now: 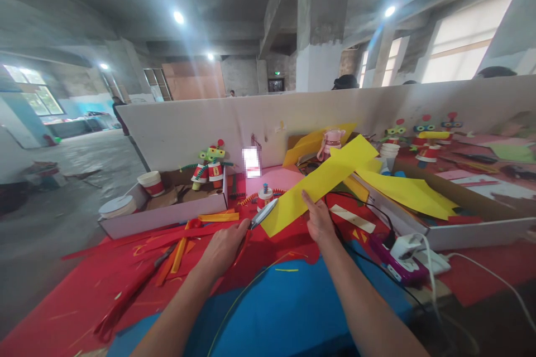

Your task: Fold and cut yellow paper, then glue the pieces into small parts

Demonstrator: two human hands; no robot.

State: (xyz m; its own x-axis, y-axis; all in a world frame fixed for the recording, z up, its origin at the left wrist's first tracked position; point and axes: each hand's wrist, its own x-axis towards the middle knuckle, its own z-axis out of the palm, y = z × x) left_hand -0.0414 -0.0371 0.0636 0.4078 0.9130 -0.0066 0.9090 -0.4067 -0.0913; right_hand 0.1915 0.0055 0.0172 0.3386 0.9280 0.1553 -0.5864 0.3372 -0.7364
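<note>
In my left hand (226,245) is a pair of red-handled scissors (263,213), the fingers closed round its handles. The blades point up and right, with their tips at the left end of a long strip of yellow paper (322,181). My right hand (320,222) pinches the lower edge of that strip, thumb in front, and holds it slanted above the table. Just behind the blades stands a small paper-cup figure (264,196) with coiled paper arms. Beneath both forearms lies a blue sheet (288,301).
On the left, a white box (163,216) holds cup figures (215,170) and cardboard. At right, another box (473,228) carries yellow sheets (412,192). A purple power strip (397,265) with cables sits near my right forearm. Red and orange scraps (179,251) lie left. A white partition (188,117) runs behind.
</note>
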